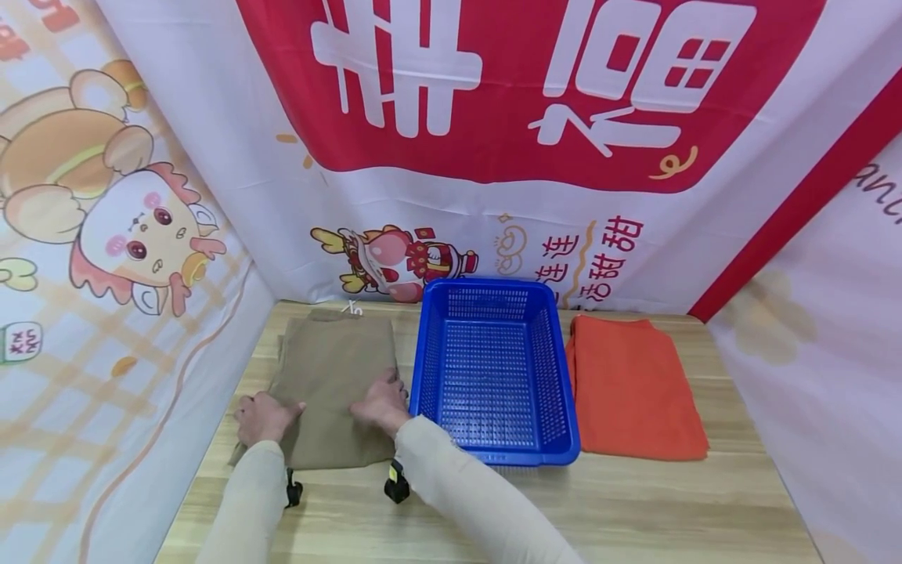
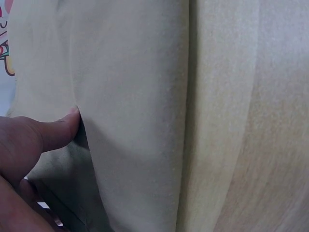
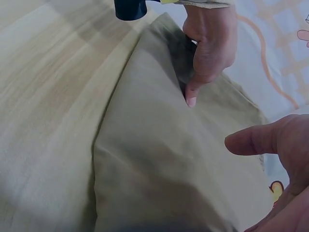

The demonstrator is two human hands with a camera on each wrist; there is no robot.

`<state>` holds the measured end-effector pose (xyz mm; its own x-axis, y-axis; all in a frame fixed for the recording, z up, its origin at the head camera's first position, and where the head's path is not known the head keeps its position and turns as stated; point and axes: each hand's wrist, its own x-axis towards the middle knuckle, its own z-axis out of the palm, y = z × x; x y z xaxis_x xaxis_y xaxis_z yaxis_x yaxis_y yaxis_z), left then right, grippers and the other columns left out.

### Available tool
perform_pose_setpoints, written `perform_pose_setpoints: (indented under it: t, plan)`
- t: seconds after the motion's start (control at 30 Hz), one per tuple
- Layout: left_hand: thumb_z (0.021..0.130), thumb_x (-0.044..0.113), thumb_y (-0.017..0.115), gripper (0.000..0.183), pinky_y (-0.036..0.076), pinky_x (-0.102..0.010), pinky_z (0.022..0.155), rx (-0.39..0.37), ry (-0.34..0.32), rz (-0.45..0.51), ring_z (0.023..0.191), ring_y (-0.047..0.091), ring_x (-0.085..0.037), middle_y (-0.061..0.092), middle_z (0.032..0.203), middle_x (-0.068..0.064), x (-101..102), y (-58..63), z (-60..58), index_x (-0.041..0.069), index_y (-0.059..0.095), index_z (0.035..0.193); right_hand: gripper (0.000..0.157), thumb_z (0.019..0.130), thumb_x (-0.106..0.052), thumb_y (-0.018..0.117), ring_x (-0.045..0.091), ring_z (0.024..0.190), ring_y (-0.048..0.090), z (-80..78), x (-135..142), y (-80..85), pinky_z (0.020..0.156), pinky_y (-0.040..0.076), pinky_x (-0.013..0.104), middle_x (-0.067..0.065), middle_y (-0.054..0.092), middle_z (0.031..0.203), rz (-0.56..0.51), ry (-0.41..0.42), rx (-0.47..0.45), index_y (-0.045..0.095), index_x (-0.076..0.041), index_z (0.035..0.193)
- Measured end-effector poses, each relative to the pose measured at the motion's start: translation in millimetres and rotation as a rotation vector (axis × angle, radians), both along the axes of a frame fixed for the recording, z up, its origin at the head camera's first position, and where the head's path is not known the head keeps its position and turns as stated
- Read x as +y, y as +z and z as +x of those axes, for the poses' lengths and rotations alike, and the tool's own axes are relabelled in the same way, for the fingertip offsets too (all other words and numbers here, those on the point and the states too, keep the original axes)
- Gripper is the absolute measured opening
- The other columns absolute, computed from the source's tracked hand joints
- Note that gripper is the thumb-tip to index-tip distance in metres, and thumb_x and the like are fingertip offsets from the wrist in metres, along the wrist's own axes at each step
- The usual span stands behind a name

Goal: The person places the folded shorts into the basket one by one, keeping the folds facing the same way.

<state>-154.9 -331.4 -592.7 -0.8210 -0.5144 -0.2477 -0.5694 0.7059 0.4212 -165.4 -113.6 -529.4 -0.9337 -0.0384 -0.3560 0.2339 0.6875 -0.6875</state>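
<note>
A folded khaki cloth [image 1: 338, 376] lies on the left part of the table, with layered folds along its left side. At its left edge my left hand [image 1: 264, 417] holds the cloth; the thumb [image 2: 60, 130] presses at the edge of a fold, while the other fingers are partly hidden. Over the right edge is my right hand [image 1: 384, 403]. Its thumb [image 3: 251, 140] stretches out above the cloth and looks apart from it in the right wrist view. Its other fingers sit by the cloth's edge, mostly hidden.
Close to my right hand stands a blue plastic basket [image 1: 417, 368] with perforated walls. Farther right lies a folded orange cloth [image 1: 637, 388]. Printed fabric hangings [image 1: 493, 188] enclose the wooden table [image 1: 634, 509] at the back and both sides.
</note>
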Motion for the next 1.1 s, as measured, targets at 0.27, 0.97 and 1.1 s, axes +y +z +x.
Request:
perform_pose_setpoints:
  t: [0.27,0.97,1.1]
  plan:
    - [0.084,0.035,0.079,0.071,0.046,-0.065,0.079,0.006,0.004,0.000,0.111,0.040,-0.057,0.039,0.118,-0.038,2,1.2,1.0,-0.021,0.050,0.116,0.090,0.069,-0.023,0.084,0.043,0.117,0.050,3.4,-3,-6.8,0.100,0.044,0.049,0.029,0.053,0.122,0.011,-0.047,-0.022,0.037,0.008,0.139]
    - [0.087,0.033,0.077,0.068,0.040,-0.072,0.086,0.036,0.005,-0.006,0.113,0.038,-0.059,0.039,0.120,-0.041,5,-0.1,6.0,-0.022,0.050,0.116,0.095,0.074,-0.014,0.082,0.044,0.129,0.042,1.3,-4,-18.2,0.105,0.042,0.051,0.031,0.044,0.139,-0.192,-0.177,-0.113,0.028,0.012,0.146]
    - [0.087,0.032,0.077,0.067,0.037,-0.072,0.090,0.036,-0.006,0.014,0.112,0.039,-0.059,0.040,0.118,-0.041,5,2.1,5.5,-0.022,0.050,0.116,0.093,0.077,-0.015,0.082,0.043,0.124,0.047,-1.0,-2,-17.0,0.101,0.046,0.053,0.030,0.047,0.138,-0.254,-0.192,-0.169,0.028,0.011,0.148]
